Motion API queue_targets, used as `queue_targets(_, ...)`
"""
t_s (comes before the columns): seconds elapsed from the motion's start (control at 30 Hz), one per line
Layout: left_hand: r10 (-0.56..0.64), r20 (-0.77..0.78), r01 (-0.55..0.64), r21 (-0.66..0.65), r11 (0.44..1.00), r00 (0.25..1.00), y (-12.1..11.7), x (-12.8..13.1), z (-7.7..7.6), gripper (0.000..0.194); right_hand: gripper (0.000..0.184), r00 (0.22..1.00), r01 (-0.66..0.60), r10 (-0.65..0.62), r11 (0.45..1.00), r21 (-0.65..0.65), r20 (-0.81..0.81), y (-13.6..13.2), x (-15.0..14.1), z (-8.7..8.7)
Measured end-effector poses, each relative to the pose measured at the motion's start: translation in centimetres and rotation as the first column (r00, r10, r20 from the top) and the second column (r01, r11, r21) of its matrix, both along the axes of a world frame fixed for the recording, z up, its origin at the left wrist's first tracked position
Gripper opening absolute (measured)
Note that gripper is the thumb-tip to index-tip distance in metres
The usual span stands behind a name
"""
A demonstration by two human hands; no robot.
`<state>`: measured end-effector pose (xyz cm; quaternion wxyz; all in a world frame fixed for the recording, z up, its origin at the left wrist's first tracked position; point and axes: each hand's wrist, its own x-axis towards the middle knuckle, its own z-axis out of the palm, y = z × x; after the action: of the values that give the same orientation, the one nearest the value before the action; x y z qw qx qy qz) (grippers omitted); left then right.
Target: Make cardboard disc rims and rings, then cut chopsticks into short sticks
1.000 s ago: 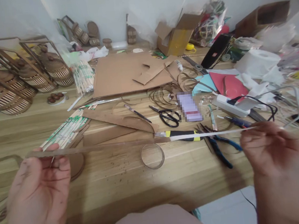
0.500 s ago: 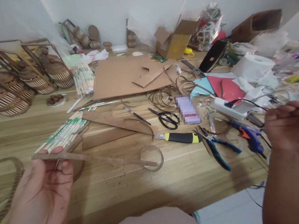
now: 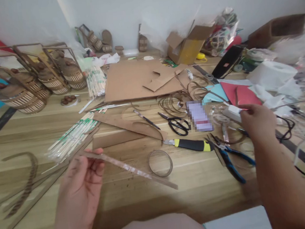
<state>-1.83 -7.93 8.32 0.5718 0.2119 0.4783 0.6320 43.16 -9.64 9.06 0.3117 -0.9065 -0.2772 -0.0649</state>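
A thin brown cardboard strip (image 3: pixel 130 168) with shiny patches is pinched in my left hand (image 3: pixel 80 186), slanting down to the right over the table. Its free end reaches past a thin brown ring (image 3: pixel 159 163) lying on the wood. My right hand (image 3: pixel 259 120) is closed over the near end of the white power strip (image 3: pixel 232 113); its fingertips are partly hidden. Below my left hand, several brown strips (image 3: pixel 36 197) lie at the table's left. Pliers with blue handles (image 3: pixel 234 164) and a black-and-yellow utility knife (image 3: pixel 191 145) lie between my hands.
Black scissors (image 3: pixel 176 123), a pen (image 3: pixel 147 119) and a phone (image 3: pixel 199 116) lie mid-table. Behind are a cardboard sheet (image 3: pixel 127 81) and an open box (image 3: pixel 189 46). Small baskets (image 3: pixel 55 82) stand left, near bundled sticks (image 3: pixel 73 134). Cables (image 3: pixel 285 127) and a paper roll (image 3: pixel 272 74) are right.
My right hand has come down and left onto the power strip, its arm now covering where the glue gun lay. My left hand has shifted right with the cardboard strip. The view has turned left.
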Motion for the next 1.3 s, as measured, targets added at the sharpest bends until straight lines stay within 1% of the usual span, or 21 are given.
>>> queue_targets(0.17, -0.144, 0.059, 0.142, 0.043, 0.989, 0.988, -0.2, 1.4, -0.8, 0.03, 0.024, 0.998, -0.023, 0.027, 0.998, -0.062, 0.064, 0.2, -4.6, 0.6)
queue_targets(0.23, -0.176, 0.083, 0.173, 0.044, 0.984, 0.981, -0.4, 1.8, -1.0, 0.03, 0.021, 0.981, -0.175, 0.181, 0.981, -0.089, 0.069, -0.2, -7.9, 0.9)
queue_targets(0.27, -0.191, 0.094, 0.187, 0.046, 0.981, 0.977, -0.5, 2.0, -1.1, 0.029, 0.023, 0.938, -0.335, 0.341, 0.938, -0.087, 0.065, -0.6, -9.8, 1.0)
queue_targets(0.3, -0.204, 0.101, 0.2, 0.048, 0.979, 0.974, -0.6, 2.1, -1.2, 0.029, 0.024, 0.865, -0.492, 0.495, 0.869, -0.055, 0.079, -1.1, -11.9, 1.1)
queue_targets(0.33, -0.215, 0.107, 0.211, 0.052, 0.976, 0.971, -0.7, 2.2, -1.2, 0.028, 0.025, 0.739, -0.668, 0.67, 0.743, -0.047, 0.073, -1.6, -14.0, 1.0)
queue_targets(0.43, -0.237, 0.125, 0.231, 0.06, 0.971, 0.963, -1.1, 2.4, -1.4, 0.026, 0.025, 0.417, -0.905, 0.9, 0.424, -0.039, 0.126, -3.0, -19.8, 0.2)
queue_targets(0.47, -0.243, 0.134, 0.237, 0.059, 0.97, 0.961, -1.3, 2.4, -1.4, 0.026, 0.023, 0.347, -0.934, 0.927, 0.355, -0.037, 0.142, -3.3, -21.3, -0.3)
queue_targets(0.53, -0.251, 0.147, 0.246, 0.054, 0.968, 0.957, -1.5, 2.5, -1.4, 0.025, 0.018, 0.267, -0.96, 0.952, 0.276, -0.041, 0.149, -3.6, -23.4, -1.2)
queue_targets(0.6, -0.259, 0.149, 0.254, 0.053, 0.966, 0.954, -1.7, 2.5, -1.4, 0.023, 0.014, 0.243, -0.968, 0.961, 0.248, -0.026, 0.135, -3.6, -24.3, -2.0)
queue_targets(0.7, -0.285, 0.136, 0.279, 0.061, 0.958, 0.949, -2.0, 2.5, -1.5, 0.022, 0.015, 0.252, -0.967, 0.962, 0.253, -0.002, 0.101, -3.6, -23.9, -2.3)
queue_targets(0.77, -0.335, 0.077, 0.331, 0.064, 0.942, 0.939, -2.1, 2.5, -1.8, 0.023, 0.018, 0.294, -0.955, 0.949, 0.297, -0.007, 0.117, -3.7, -22.8, -2.0)
queue_targets(0.83, -0.433, -0.114, 0.441, 0.062, 0.895, 0.894, -2.2, 2.5, -2.2, 0.027, 0.021, 0.367, -0.927, 0.919, 0.374, -0.026, 0.146, -3.9, -21.2, -1.6)
queue_targets(0.87, -0.494, -0.276, 0.526, 0.055, 0.848, 0.824, -2.3, 2.5, -2.4, 0.029, 0.023, 0.406, -0.908, 0.899, 0.417, -0.038, 0.162, -4.0, -20.3, -1.5)
queue_targets(0.9, -0.532, -0.469, 0.621, 0.046, 0.782, 0.705, -2.2, 2.6, -2.6, 0.029, 0.026, 0.44, -0.889, 0.881, 0.455, -0.052, 0.175, -4.1, -19.5, -1.3)
queue_targets(0.93, -0.522, -0.664, 0.719, 0.033, 0.695, 0.535, -2.2, 2.8, -2.9, 0.026, 0.029, 0.464, -0.873, 0.865, 0.483, -0.067, 0.191, -4.2, -18.8, -1.3)
queue_targets(1.0, -0.312, -0.939, 0.876, -0.026, 0.482, 0.145, -2.1, 3.4, -3.5, 0.019, 0.033, 0.489, -0.85, 0.844, 0.518, -0.094, 0.22, -4.4, -17.8, -1.3)
queue_targets(1.03, -0.146, -0.989, 0.921, -0.068, 0.384, -0.012, -2.0, 3.9, -3.8, 0.016, 0.034, 0.492, -0.845, 0.838, 0.525, -0.1, 0.236, -4.4, -17.5, -1.4)
queue_targets(1.07, 0.009, -0.992, 0.943, -0.118, 0.31, -0.127, -1.9, 4.3, -4.0, 0.014, 0.035, 0.491, -0.844, 0.834, 0.527, -0.101, 0.25, -4.4, -17.4, -1.5)
queue_targets(1.1, 0.128, -0.97, 0.95, -0.169, 0.261, -0.208, -1.9, 4.8, -4.3, 0.012, 0.036, 0.488, -0.845, 0.833, 0.526, -0.099, 0.261, -4.4, -17.4, -1.6)
queue_targets(1.17, 0.263, -0.917, 0.944, -0.244, 0.224, -0.299, -1.8, 5.6, -4.6, 0.009, 0.037, 0.476, -0.851, 0.836, 0.516, -0.095, 0.272, -4.5, -17.5, -1.8)
queue_targets(1.3, 0.354, -0.89, 0.95, -0.216, 0.225, -0.286, -1.7, 5.4, -4.0, 0.011, 0.032, 0.457, -0.867, 0.857, 0.489, -0.093, 0.24, -4.9, -17.4, -2.1)
